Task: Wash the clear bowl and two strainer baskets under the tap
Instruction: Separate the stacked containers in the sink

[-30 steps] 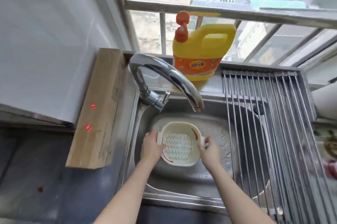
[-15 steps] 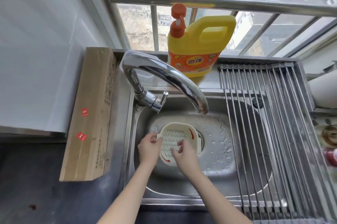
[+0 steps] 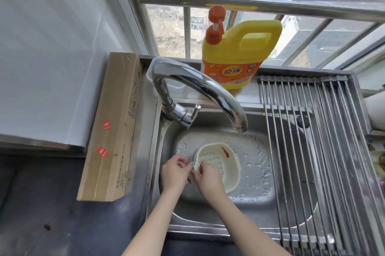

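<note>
A cream strainer basket (image 3: 221,163) with a slotted bottom and a red mark inside sits tilted in the steel sink (image 3: 256,174), below and left of the tap spout (image 3: 239,127). No water runs from the tap (image 3: 200,87). My left hand (image 3: 175,172) grips the basket's left rim handle. My right hand (image 3: 206,177) is closed on the same near-left rim, touching the left hand. A clear container (image 3: 166,87) is partly seen behind the tap. I see no second basket.
A yellow detergent jug (image 3: 235,56) with an orange pump stands on the sill behind the sink. A roll-up metal drying rack (image 3: 325,147) covers the sink's right part. A long cardboard box (image 3: 115,128) lies along the left edge. Water drops dot the basin.
My right hand left the basket's right handle and crossed to the left rim beside my left hand. The basket tilted and turned. The camera view moved closer.
</note>
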### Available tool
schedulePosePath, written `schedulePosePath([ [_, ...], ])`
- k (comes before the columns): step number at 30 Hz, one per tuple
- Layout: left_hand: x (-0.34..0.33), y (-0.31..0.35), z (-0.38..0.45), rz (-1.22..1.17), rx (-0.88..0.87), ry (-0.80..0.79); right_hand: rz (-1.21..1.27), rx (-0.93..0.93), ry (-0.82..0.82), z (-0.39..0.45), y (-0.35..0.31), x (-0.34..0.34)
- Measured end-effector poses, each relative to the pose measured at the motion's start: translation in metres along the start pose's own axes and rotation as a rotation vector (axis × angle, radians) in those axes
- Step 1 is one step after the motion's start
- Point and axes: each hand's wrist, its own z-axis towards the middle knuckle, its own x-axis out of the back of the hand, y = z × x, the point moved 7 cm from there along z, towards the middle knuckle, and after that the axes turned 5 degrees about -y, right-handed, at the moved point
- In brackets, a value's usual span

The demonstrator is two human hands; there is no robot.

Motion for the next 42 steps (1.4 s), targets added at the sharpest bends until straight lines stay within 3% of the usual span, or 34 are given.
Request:
schedulePosePath([
  [10,-0.017,-0.02,0.006,0.045,0.091,-0.125,0.096,-0.032,-0.015,0.009,0.008,0.008],
  [16,-0.034,0.002,0.012,0.063,0.01,-0.28,0.062,-0.038,-0.045,0.012,0.016,0.018],
  [20,-0.028,-0.004,0.018,0.085,0.04,-0.209,0.1,0.004,-0.011,0.005,0.011,0.033],
  [23,-0.017,-0.015,0.024,0.165,0.055,-0.21,0.131,0.032,0.079,-0.006,-0.001,0.055],
  [27,-0.016,-0.021,0.027,0.223,0.098,-0.243,0.22,-0.045,0.322,-0.024,0.001,0.098],
  [30,-0.015,-0.021,0.029,0.189,0.139,-0.228,0.279,-0.068,0.377,-0.037,0.005,0.121],
  [34,-0.015,-0.022,0.032,0.202,0.155,-0.212,0.072,-0.065,0.376,-0.04,0.008,0.136],
  [38,-0.015,-0.023,0.032,0.286,0.162,-0.195,-0.349,-0.222,0.254,-0.032,0.024,0.126],
  [42,-0.016,-0.018,0.029,0.362,0.149,-0.209,-0.451,-0.401,0.178,-0.028,0.055,0.105],
])
